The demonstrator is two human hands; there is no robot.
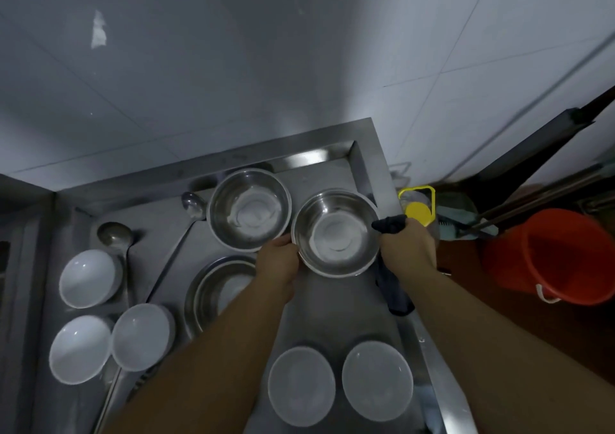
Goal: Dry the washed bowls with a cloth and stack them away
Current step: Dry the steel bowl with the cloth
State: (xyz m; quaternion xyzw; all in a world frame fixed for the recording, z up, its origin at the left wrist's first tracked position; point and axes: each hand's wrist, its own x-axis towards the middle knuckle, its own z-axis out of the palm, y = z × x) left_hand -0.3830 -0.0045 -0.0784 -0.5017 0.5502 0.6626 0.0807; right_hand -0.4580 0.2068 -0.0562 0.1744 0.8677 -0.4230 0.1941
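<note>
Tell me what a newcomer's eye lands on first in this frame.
Most likely the steel bowl at centre, gripped at its rims by both hands, the left hand and the right hand, which also holds a dark cloth. Next, the red bucket on the floor at right.

A person's left hand (279, 258) grips the rim of a steel bowl (336, 233) over a steel counter (336, 320), while the right hand (406, 246) holds its opposite rim together with a dark cloth (392, 287) that hangs below the wrist. A second steel bowl (249, 209) sits just beside it. White bowls (87, 279), two ladles (114, 235) and an orange bucket (549, 254) surround the scene.
</note>
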